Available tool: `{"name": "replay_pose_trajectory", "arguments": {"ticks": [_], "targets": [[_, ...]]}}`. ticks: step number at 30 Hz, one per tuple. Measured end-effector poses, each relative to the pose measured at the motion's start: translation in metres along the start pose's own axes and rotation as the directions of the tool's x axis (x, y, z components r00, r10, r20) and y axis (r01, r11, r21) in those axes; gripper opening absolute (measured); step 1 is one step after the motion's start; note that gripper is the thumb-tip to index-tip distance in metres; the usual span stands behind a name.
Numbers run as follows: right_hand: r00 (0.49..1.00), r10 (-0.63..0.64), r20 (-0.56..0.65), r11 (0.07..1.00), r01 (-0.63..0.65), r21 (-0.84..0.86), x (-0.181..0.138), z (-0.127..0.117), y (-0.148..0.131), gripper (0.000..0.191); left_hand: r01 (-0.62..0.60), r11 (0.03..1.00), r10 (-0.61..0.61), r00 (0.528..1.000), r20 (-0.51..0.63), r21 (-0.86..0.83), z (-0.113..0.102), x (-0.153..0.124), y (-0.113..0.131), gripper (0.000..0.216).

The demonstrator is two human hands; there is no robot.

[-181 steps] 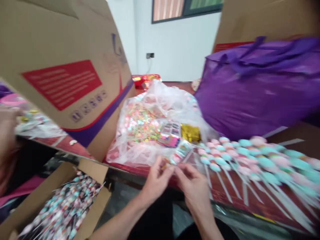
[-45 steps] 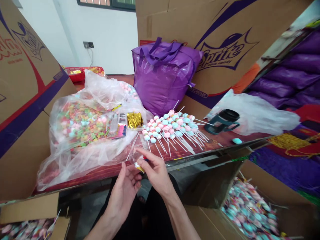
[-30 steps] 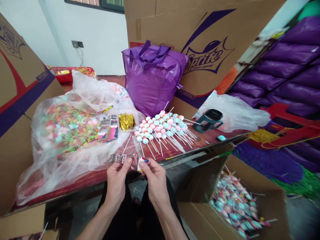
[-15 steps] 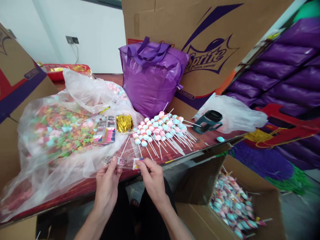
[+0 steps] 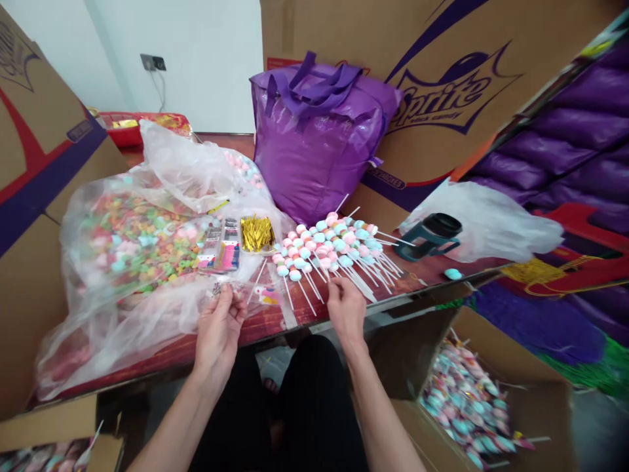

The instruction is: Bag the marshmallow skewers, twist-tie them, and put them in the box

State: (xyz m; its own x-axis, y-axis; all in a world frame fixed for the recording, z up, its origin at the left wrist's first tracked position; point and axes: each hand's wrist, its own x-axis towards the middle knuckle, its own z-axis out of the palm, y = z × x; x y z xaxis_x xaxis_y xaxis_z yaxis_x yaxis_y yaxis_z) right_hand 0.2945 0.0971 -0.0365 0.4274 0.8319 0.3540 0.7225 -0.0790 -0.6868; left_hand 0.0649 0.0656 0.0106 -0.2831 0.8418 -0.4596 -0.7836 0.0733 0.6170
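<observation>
My left hand [image 5: 219, 328] pinches one end of a clear printed plastic wrapper [image 5: 265, 294], which lies out to the right at the table's front edge. Fingers closed, my right hand [image 5: 346, 307] is at the white sticks of the marshmallow skewers [image 5: 322, 249], and it grips one stick. These pink and blue skewers lie in a pile with their sticks toward me. Left of them stands a clear tray of gold twist ties [image 5: 257, 234], beside stacks of printed wrappers [image 5: 219, 246].
A large clear bag of colourful candy [image 5: 142, 249] covers the table's left side. Behind stand a purple bag [image 5: 324, 144] and a carton [image 5: 457, 151]. A dark mug [image 5: 430, 237] is at the right. Below it, an open box [image 5: 535, 419] holds wrapped skewers.
My right hand has let go of the wrapper and moved right to the skewer sticks. My left hand keeps hold of the wrapper. The view has shifted slightly.
</observation>
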Motion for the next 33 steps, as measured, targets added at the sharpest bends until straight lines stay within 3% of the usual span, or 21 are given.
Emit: {"name": "replay_pose_trajectory", "arguments": {"ticks": [6,11,15,22,25,28,33], "targets": [[0.997,-0.028,-0.076,0.963,0.047,0.266,-0.039,-0.037,-0.015,0.022,0.047,0.999,-0.046,0.998,-0.040,0.023,-0.002,0.006,0.007,0.026],[0.967,-0.253,0.038,0.891,0.217,0.399,-0.084,-0.072,-0.031,0.011,0.081,0.995,-0.078,0.995,-0.061,0.058,0.003,0.004,0.010,0.023],[0.911,-0.409,0.050,0.848,0.359,0.390,-0.094,-0.080,-0.028,0.017,0.077,0.993,-0.073,0.996,-0.047,0.087,0.003,0.002,0.010,0.022],[0.849,-0.527,0.036,0.836,0.511,0.198,-0.092,-0.085,-0.013,0.020,0.056,0.988,-0.055,0.998,-0.010,0.147,-0.004,0.005,0.009,0.028],[0.808,-0.587,0.042,0.808,0.583,0.078,-0.089,-0.091,-0.013,0.022,-0.025,0.979,0.019,0.999,0.029,0.204,-0.004,0.007,0.009,0.036],[0.788,-0.611,0.069,0.791,0.611,0.031,-0.085,-0.096,-0.014,0.022,-0.188,0.947,0.174,0.982,0.077,0.262,-0.004,0.007,0.008,0.040],[0.838,-0.539,0.082,0.830,0.513,0.216,-0.088,-0.085,-0.017,0.018,-0.323,0.903,0.280,0.942,0.183,0.282,-0.006,0.004,-0.002,0.035]]}}
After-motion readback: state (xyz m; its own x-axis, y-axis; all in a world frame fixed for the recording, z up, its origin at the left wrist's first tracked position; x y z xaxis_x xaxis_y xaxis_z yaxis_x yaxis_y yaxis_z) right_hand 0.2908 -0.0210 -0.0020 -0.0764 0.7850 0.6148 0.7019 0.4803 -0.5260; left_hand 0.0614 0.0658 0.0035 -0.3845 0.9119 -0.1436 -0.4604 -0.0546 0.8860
